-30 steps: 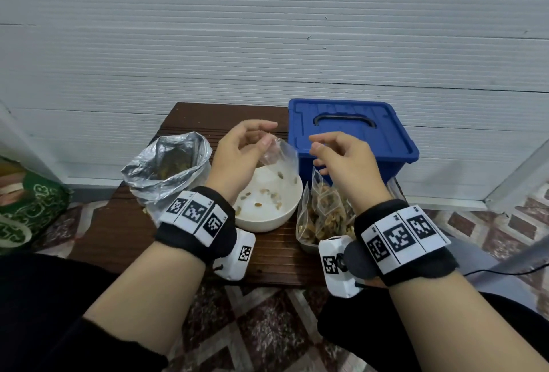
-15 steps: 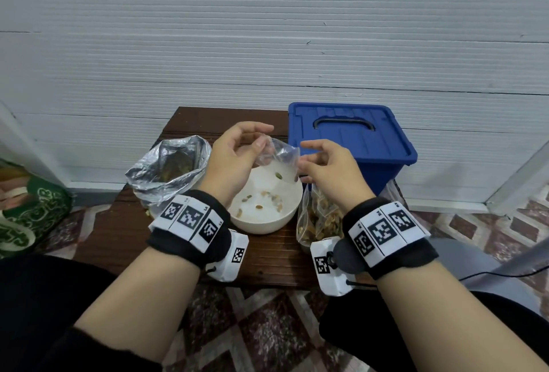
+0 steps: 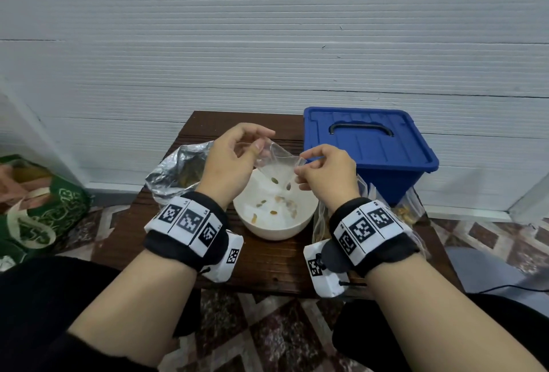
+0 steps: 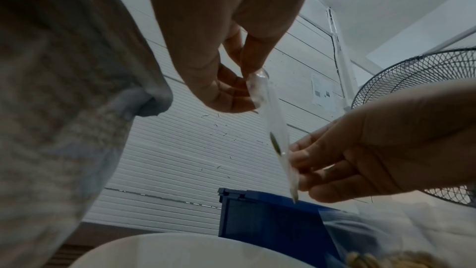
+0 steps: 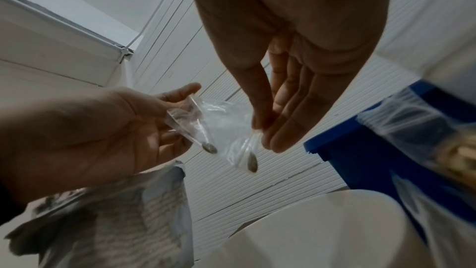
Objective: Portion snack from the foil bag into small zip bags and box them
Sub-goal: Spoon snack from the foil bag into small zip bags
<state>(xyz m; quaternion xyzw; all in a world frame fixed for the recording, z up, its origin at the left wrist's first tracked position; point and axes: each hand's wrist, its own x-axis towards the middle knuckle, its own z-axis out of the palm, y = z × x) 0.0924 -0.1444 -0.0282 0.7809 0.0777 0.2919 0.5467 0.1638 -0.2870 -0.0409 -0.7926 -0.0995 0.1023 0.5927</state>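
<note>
Above the white bowl [image 3: 276,217], both hands share one small clear zip bag [image 3: 277,168]. Left hand [image 3: 230,160] pinches its far top corner between thumb and fingers; right hand [image 3: 326,171] pinches the near corner, fingers curled round the edge. Two seeds [image 5: 251,163] sit low inside the bag, more lie loose in the bowl. Foil bag [image 3: 178,172] stands open at the left of the wooden table [image 3: 267,261]; filled zip bags [image 3: 410,208] lean beside the lidded blue box [image 3: 368,146].
</note>
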